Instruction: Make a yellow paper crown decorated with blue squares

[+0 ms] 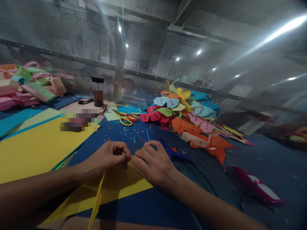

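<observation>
My left hand [116, 156] is closed, its thumb and forefinger pinched in a loop. My right hand [153, 164] has curled fingers, its fingertips meeting those of the left. Whatever is pinched between them is too small or hidden to make out. Beneath both hands lies a yellow paper sheet [134, 180]. A narrow yellow paper piece [97, 203] stands on edge below my left hand; whether that hand holds it, I cannot tell. Just beyond my right hand rests a blue tool with a cord [178, 156], partly covered by the hand.
Yellow-and-red-handled scissors [126, 119] lie ahead among paper scraps. Folded paper shapes [189, 124] are heaped at right, with a magenta object [257, 187] nearer. Large yellow sheets [28, 147] are stacked left. Behind stand a dark-lidded jar [98, 92] and a perforated metal screen [144, 60].
</observation>
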`<state>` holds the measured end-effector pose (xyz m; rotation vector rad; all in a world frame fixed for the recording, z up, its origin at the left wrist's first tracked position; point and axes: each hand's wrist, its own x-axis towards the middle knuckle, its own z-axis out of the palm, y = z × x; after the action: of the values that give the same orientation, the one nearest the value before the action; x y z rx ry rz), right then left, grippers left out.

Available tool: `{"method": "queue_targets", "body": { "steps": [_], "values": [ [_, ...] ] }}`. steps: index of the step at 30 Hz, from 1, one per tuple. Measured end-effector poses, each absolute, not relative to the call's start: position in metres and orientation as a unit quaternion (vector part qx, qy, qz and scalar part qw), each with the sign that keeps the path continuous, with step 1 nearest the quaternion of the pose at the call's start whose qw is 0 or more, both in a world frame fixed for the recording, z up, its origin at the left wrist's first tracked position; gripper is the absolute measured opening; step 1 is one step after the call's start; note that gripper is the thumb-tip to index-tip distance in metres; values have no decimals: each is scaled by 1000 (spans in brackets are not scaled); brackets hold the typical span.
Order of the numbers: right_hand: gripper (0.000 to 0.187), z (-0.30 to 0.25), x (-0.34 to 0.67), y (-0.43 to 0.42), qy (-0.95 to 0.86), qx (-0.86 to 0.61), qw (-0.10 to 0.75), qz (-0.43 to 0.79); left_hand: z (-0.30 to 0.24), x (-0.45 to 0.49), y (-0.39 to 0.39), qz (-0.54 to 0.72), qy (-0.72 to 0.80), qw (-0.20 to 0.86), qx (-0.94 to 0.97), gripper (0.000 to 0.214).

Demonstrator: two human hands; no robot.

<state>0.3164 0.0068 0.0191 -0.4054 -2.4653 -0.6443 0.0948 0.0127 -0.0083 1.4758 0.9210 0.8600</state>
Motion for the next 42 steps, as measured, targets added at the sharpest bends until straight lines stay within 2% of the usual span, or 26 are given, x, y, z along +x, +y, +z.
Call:
{"method": "queue_targets", "body": {
  "steps": [4, 12, 19, 25, 28, 31, 34, 37, 42],
  "values": [
    [26, 19, 316, 7, -922, -143, 266, -241, -8, 96, 13, 367, 392, 562, 629, 19],
    [16, 13, 314, 9, -916, -187, 307, -179, -4, 96, 12, 357, 391, 561, 636, 18],
    [19, 15, 315, 6, -919, -158, 281, -227, -6, 98, 11, 364, 393, 560, 632, 9],
    [23, 15, 316, 5, -921, -133, 272, -244, -2, 99, 9, 370, 391, 562, 628, 17],
    [19, 14, 314, 6, -923, -170, 315, -142, 2, 100, 8, 369, 400, 555, 630, 16],
    [24, 17, 311, 7, -885, -290, 357, 75, 6, 100, 6, 367, 406, 548, 633, 13],
    [23, 22, 309, 8, -819, -378, 349, 254, 8, 99, 5, 364, 406, 540, 641, 13],
    [13, 25, 308, 9, -792, -390, 328, 336, 10, 99, 3, 359, 408, 534, 648, 14],
    [14, 23, 307, 10, -787, -384, 309, 372, 12, 100, 2, 358, 425, 532, 639, 14]
  ]
}}
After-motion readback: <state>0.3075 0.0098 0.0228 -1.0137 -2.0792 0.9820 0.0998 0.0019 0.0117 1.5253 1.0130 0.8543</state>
